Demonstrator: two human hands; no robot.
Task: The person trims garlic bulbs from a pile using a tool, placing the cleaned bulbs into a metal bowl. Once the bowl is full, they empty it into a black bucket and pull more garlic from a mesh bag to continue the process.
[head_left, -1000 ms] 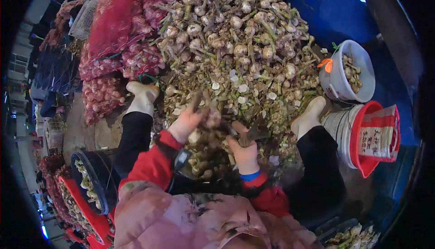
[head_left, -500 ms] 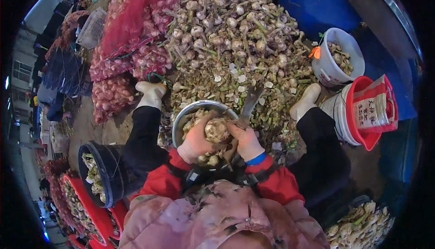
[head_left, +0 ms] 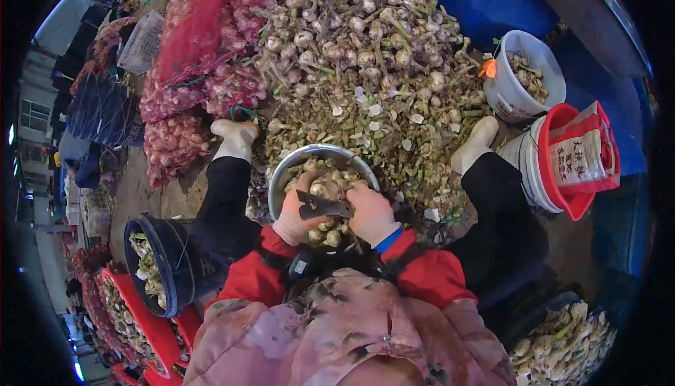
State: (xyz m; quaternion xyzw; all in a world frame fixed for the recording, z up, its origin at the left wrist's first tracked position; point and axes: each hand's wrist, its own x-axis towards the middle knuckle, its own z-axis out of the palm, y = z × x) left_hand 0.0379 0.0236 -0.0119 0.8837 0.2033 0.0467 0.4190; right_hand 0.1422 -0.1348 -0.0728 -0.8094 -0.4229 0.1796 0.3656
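Note:
Over a metal bowl (head_left: 275,182) of garlic between my legs, my left hand (head_left: 295,216) curls around a pale garlic bulb (head_left: 328,188). My right hand (head_left: 374,214) grips a knife; its handle is hidden in my fist. The dark, wide knife blade (head_left: 318,206) points left, in front of the bulb and across my left fingers. Whether the edge touches the bulb cannot be made out. More garlic bulbs (head_left: 330,235) lie in the bowl below my hands. Both hands wear pale, pinkish gloves.
Ahead lies a heap of stemmed garlic (head_left: 365,41), with trimmings (head_left: 337,129) nearer me. Red mesh sacks (head_left: 176,147) are at left, a black bucket (head_left: 172,266) at near left. A white bucket (head_left: 513,94) and a red basin (head_left: 559,122) stand right.
The knife blade has swung from pointing forward to lying leftward before the bulb. My right hand has shifted slightly left, and my left hand still holds a bulb.

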